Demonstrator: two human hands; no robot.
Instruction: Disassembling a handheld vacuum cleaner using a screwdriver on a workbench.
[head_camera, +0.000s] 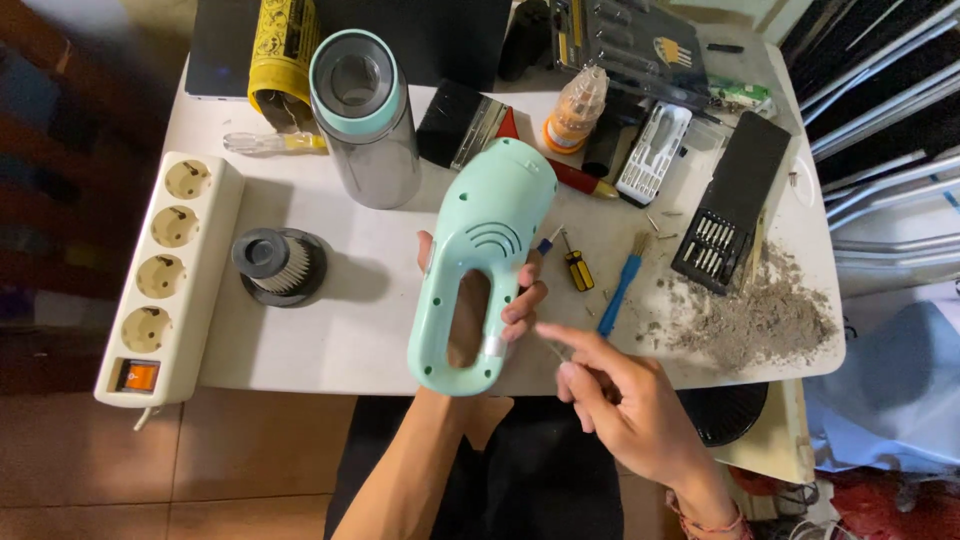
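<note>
A white bench (330, 330) with rounded corners stands over a reddish tiled floor (200, 460), with pale metal rails (880, 90) at the right edge. A long cream power strip (170, 275) with four round sockets and an orange switch lies along the bench's left side. At the middle, a mint-green plastic handheld vacuum body (478, 265), smooth and rounded with a loop handle, is held just above the bench; the left hand (500, 300) has its grip clamped around it, fingers curling over the right flank. Behind it stands a cylindrical dust cup (365, 120), steel-sided with a mint rim and an open top; I cannot tell what is inside. A black bit case (735, 195) lies open at the right, its slots holding a row of small metal bits. Beside it spreads a loose heap of grey dust (755, 320). A round pleated filter (280, 265) with a dark cap sits left of the vacuum. The right hand (620, 400) hovers near the vacuum's handle, grip pinched on a thin screwdriver (556, 349). A blue brush (622, 285) lies on the bench nearby
</note>
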